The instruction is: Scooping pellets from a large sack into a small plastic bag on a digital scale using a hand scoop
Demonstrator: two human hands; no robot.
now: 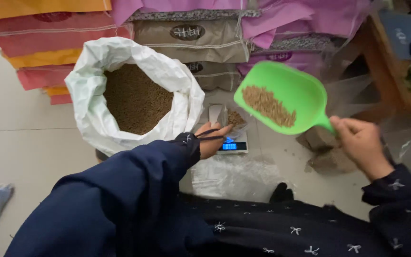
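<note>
Floor: pale smooth tiles (20, 143), seen from above, with stacked sacks along the far edge.
Stacked sacks: woven pink, orange and red ones (48, 43) at left, tan paper ones (191, 40) in the middle, magenta ones (305, 19) at right.
White sack: a woven plastic bag (91, 109), its mouth rolled down, holding brown grain (136, 97) nearly to the rim.
Left hand: the left hand (211, 140), in a dark blue sleeve, has its fingers curled at a small clear bag (229, 116) holding a little grain; whether it pinches the bag I cannot tell.
Scale: a small flat scale (231, 145) with a lit blue display, under the clear bag and just beside the left hand.
Plastic sheet: crinkled clear film (234, 176) on the floor below the scale.
Scoop: a bright green plastic scoop (286, 90), held above and right of the clear bag, carrying a thin layer of grain (268, 105).
Right hand: the right hand (360, 143) is closed round the scoop's handle.
Wooden furniture: a brown frame (386, 71) at far right.
</note>
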